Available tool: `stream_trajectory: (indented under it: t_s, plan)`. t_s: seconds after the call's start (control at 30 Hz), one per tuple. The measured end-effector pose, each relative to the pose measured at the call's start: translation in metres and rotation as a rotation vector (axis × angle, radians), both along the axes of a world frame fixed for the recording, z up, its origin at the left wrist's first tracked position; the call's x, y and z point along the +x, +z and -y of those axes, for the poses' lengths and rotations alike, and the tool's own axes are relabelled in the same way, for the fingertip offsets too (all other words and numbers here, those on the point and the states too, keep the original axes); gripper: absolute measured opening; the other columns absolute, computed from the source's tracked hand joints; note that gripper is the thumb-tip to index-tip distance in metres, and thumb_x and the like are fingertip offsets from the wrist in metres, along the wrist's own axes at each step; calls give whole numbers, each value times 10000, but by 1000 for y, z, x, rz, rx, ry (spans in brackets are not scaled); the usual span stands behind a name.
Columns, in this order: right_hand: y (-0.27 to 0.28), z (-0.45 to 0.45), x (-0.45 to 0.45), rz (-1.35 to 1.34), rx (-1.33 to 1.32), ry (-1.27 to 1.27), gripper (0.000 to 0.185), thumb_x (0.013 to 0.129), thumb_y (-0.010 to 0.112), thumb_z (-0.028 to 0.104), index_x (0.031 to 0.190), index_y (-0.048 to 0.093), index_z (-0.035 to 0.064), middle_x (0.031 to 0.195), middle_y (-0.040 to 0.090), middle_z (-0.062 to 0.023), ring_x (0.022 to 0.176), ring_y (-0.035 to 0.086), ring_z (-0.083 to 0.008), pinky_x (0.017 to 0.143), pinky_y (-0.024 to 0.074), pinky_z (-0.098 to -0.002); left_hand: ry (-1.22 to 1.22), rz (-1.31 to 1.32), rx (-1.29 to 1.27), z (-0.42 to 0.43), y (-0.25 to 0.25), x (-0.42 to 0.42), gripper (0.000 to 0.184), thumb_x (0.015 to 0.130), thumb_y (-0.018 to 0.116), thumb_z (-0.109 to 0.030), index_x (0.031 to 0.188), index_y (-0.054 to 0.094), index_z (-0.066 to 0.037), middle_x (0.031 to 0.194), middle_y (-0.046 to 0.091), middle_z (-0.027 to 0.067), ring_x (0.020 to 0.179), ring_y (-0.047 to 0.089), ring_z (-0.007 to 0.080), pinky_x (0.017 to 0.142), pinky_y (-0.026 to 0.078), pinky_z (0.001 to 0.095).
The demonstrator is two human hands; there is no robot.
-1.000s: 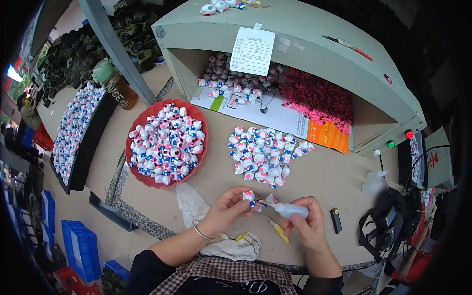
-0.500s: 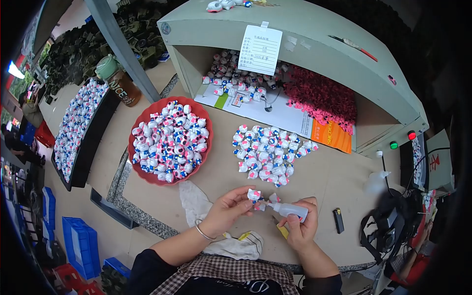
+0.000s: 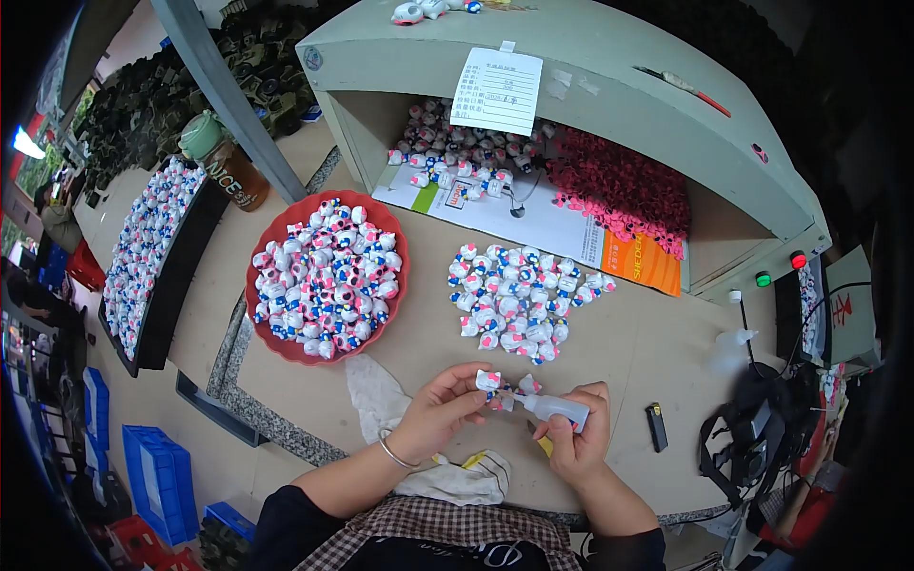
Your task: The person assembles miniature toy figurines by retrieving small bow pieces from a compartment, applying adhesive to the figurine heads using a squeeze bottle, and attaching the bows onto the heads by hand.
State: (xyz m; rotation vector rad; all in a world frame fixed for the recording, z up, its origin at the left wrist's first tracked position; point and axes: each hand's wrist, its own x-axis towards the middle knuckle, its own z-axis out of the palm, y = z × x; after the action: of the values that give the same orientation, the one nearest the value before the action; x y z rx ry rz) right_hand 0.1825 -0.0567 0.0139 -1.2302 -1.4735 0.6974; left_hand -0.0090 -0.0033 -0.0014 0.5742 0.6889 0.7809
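Note:
My left hand is closed, its fingertips pinching a small white cat figurine with pink and blue parts. In my right hand is a translucent squeeze bottle, tilted so that its thin nozzle points left at the figurine's lower part. Whether the tip touches cannot be made out. A second white and pink piece shows just above the nozzle; what supports it is unclear. Beyond my hands, a loose pile of similar figurines lies on the table.
To the left stand a red scalloped bowl of figurines and a black tray full of more. A cabinet at the back holds figurines and pink pieces. A white cloth, a black lighter-like object and a black bag lie nearby.
The view has shifted slightly. Both hands keep their hold, and the bottle and figurine have moved very little, a touch to the left.

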Motion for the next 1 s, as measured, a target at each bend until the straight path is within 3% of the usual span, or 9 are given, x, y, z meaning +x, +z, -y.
stream_trajectory:
  t_s: [0.27, 0.53, 0.73, 0.83, 1.0]
  plan:
    - [3, -1, -2, -78, -2, -15, 189, 820, 513, 66, 960, 417, -16, 789, 439, -120, 662, 455, -138, 498, 403, -233, 7, 9, -9, 2, -2, 0, 336, 833, 509, -28, 1162, 468, -83, 1080, 555, 91, 905, 572, 139, 636, 491, 202]
    - [1, 0, 4, 106, 41, -54, 181, 798, 534, 71, 934, 432, 7, 634, 535, -33, 732, 396, -175, 632, 362, -288, 34, -11, 10, 2, -1, 0, 329, 829, 516, -29, 1151, 476, -87, 1075, 559, 89, 891, 580, 150, 624, 492, 199]
    - [2, 1, 7, 166, 39, -39, 194, 782, 548, 73, 928, 434, 16, 590, 554, -1, 726, 386, -180, 642, 351, -293, 51, -61, 38, 2, 3, 1, 339, 827, 529, -46, 1156, 475, -103, 1076, 561, 65, 906, 576, 144, 635, 477, 208]
    - [2, 1, 6, 140, 25, -26, 188, 781, 544, 66, 923, 432, 13, 595, 553, -11, 728, 386, -184, 638, 352, -295, 51, -108, 73, 3, 4, 2, 339, 827, 529, -45, 1157, 473, -94, 1061, 564, 51, 901, 570, 136, 638, 471, 210]
    - [1, 1, 0, 7, 13, -45, 173, 796, 523, 55, 924, 425, -9, 736, 501, -89, 707, 428, -166, 581, 390, -270, 41, -141, 106, 3, 1, 4, 350, 821, 542, -40, 1161, 466, -71, 1025, 556, 46, 878, 562, 115, 656, 483, 220]
